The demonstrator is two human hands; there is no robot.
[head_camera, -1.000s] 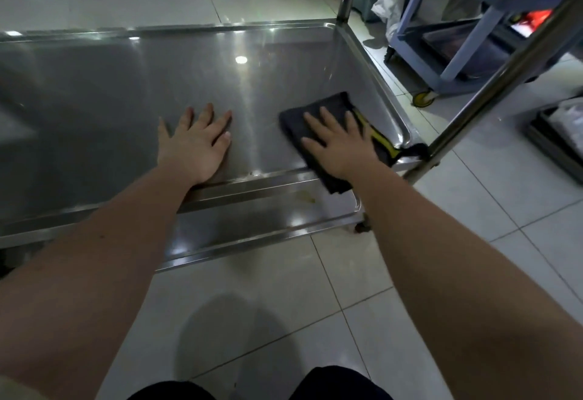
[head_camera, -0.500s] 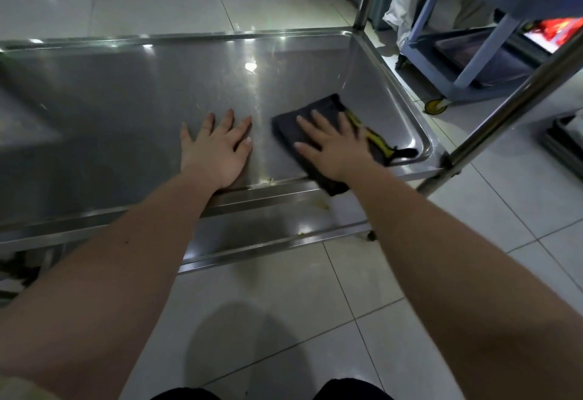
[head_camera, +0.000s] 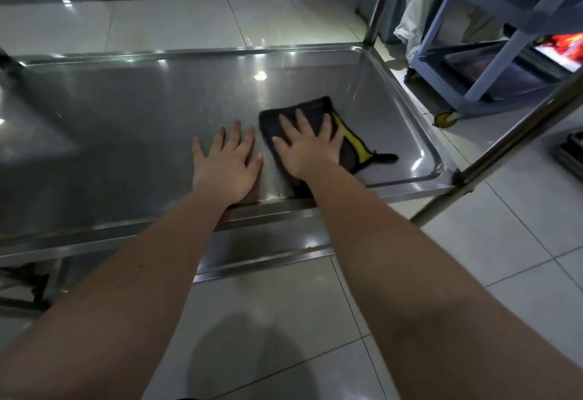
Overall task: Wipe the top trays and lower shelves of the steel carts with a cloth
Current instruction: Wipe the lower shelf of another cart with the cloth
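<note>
One cart post right of cloth | blue cart beyond (wheeled)

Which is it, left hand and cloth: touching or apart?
Apart. The head view shows the left hand flat on the steel shelf, with a narrow strip of bare steel between its thumb and the edge of the cloth.

Dim, overhead glare on steel shelf, wide-angle edge distortion

Blue cart upper right, yellow caster; pale tiled floor.
</note>
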